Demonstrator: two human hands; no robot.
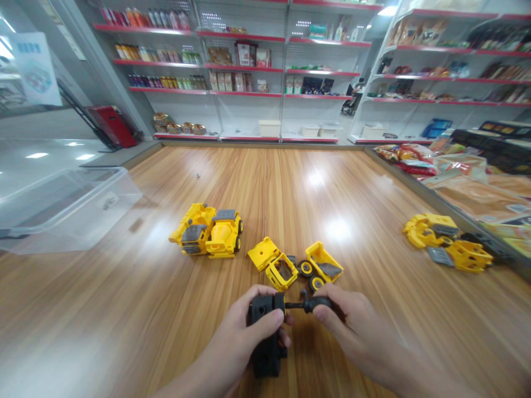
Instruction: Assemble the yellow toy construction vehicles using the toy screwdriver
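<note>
A chunky black plastic toy block (265, 345) stands upright in the left hand (244, 326) — a black toy screwdriver (309, 304), pinched in the right hand (344, 320), lies nearly level, its thin shaft reaching the block's upper side.

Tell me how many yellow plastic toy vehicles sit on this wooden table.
3: a whole yellow cement mixer left, a dismantled yellow dump truck centre, a dismantled yellow vehicle right.

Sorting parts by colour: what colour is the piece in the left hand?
Black, best in the head view: the plastic toy part in the left hand.
</note>
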